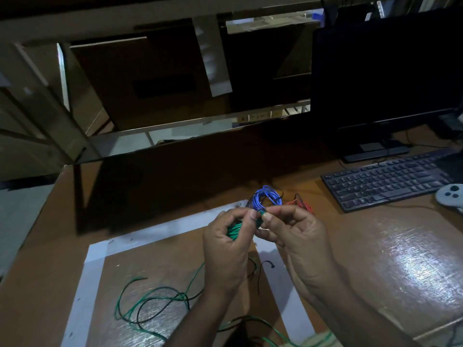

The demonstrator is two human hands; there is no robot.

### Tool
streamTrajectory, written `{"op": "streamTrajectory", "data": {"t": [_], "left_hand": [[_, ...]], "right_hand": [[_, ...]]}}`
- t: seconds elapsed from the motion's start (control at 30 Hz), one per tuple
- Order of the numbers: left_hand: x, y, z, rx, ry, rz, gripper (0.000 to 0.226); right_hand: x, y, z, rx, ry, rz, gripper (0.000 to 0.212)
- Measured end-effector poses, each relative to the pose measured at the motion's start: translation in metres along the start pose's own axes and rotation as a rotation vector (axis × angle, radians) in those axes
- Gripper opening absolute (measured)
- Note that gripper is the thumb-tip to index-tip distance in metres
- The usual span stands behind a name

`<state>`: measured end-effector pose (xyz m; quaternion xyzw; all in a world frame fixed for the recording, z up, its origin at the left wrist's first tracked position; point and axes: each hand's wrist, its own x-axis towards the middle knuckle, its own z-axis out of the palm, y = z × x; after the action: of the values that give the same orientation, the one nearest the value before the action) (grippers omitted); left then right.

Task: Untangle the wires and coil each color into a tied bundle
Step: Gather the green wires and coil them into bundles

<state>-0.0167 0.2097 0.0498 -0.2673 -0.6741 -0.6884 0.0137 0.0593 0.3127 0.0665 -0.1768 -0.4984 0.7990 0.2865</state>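
My left hand (226,244) grips a small coil of green wire (234,231) above the desk. My right hand (292,231) pinches the green wire's end between thumb and forefinger, right beside the left fingertips. The loose rest of the green wire (155,296) trails down onto the desk in loops, crossed by a black wire (147,311). Just beyond my fingers a coiled blue bundle (266,197) lies on the desk. A red bundle (300,204) sits to its right, partly hidden by my right hand.
White tape (96,261) marks a rectangle on the brown desk. A black keyboard (385,182) and a dark monitor (385,78) stand at the right, with a grey game controller (451,195) at the right edge. A dark partition (175,171) runs behind the work area.
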Motion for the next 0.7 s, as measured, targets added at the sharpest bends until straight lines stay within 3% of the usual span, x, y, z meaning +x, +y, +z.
{"op": "streamTrajectory", "data": {"t": [0.7], "left_hand": [[-0.0014,-0.0073,-0.0009,0.004,-0.017,-0.011,0.017]], "right_hand": [[0.0023,0.0055,-0.0067,-0.037,-0.008,0.005,0.012]]}}
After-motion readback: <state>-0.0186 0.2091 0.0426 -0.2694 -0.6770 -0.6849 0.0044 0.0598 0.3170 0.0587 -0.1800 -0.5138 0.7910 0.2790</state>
